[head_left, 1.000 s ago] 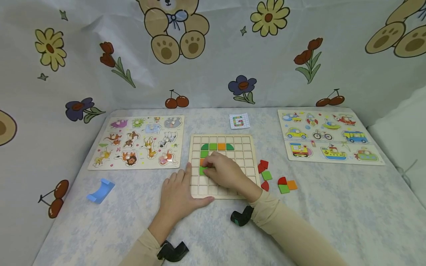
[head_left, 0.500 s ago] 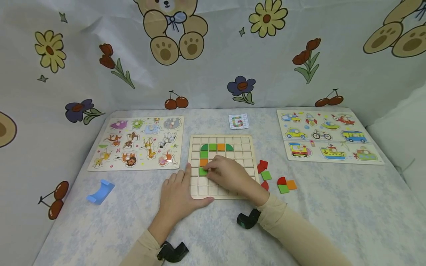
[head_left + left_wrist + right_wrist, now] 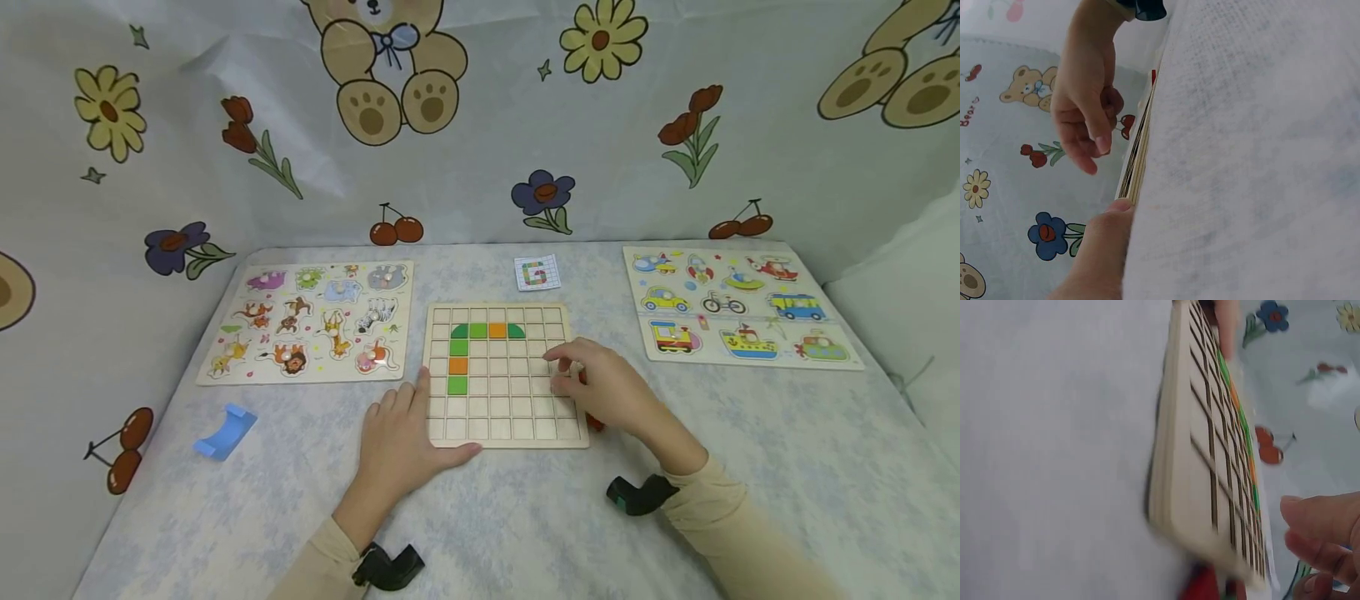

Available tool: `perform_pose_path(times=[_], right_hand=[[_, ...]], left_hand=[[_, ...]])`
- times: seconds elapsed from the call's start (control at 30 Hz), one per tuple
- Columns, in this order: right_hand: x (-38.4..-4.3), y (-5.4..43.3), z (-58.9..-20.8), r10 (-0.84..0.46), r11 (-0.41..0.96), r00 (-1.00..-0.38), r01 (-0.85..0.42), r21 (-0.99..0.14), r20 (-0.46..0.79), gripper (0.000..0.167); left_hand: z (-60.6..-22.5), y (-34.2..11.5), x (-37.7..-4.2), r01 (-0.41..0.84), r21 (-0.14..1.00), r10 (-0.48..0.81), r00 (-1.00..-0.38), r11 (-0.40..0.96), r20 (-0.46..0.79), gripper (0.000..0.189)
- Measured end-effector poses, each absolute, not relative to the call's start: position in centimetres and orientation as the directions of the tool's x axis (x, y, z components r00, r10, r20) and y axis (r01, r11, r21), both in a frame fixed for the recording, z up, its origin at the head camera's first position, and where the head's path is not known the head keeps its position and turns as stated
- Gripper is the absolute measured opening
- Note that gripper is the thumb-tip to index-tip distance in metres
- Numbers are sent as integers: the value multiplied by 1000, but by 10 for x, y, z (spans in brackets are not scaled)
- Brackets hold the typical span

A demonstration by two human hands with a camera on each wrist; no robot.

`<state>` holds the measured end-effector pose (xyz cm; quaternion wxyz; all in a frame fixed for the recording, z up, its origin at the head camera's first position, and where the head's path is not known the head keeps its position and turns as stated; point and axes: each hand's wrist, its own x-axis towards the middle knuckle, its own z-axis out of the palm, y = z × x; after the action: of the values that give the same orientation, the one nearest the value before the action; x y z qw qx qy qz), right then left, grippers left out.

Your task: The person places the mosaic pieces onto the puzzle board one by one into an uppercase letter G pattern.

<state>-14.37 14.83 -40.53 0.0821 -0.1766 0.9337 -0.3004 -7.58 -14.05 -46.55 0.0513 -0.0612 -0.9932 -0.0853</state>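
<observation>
A wooden grid board [image 3: 540, 429] lies in the middle of the table. Square green and orange tiles, with a dark green quarter-round at each end of the top row, run across its upper part and down its left side. The lowest is a green tile [image 3: 457, 385]. My left hand [image 3: 401, 437] rests with thumb and forefinger spread against the board's near-left corner. Over the right edge hovers my right hand [image 3: 611, 387], fingers loosely bent, thumb and forefinger apart and nothing between them. It hides most of the loose pieces there; a red piece [image 3: 594, 422] shows beneath it.
A small pattern card [image 3: 537, 273] lies behind the board. An animal puzzle [image 3: 401, 333] stands at the back left, a vehicle puzzle [image 3: 750, 333] at the back right. A curved blue piece [image 3: 226, 432] lies at the left.
My right hand has let go of the lowest green tile on the left side and moved right, off the tiles to the board's right edge. The left hand stays put.
</observation>
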Motion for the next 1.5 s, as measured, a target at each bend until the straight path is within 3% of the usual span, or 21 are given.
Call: perform_pose_path(times=[0.33, 0.67, 0.93, 1.5], right_hand=[[-164, 201, -418, -292, 845, -942, -172, -506, -167, 29], [-166, 207, -418, -307, 836, -934, -172, -520, -185, 21], [-166, 214, -417, -297, 844, -933, -157, -513, -203, 24], [-166, 197, -409, -251, 777, -949, -81, -625, -189, 10]], left_hand=[[-463, -140, -75, 133, 163, 115, -987, 978, 116, 134], [-463, -139, -75, 133, 169, 113, -986, 977, 120, 134], [-465, -140, -75, 139, 169, 118, -984, 976, 131, 133], [-465, -140, -76, 134, 172, 113, -985, 976, 129, 133]])
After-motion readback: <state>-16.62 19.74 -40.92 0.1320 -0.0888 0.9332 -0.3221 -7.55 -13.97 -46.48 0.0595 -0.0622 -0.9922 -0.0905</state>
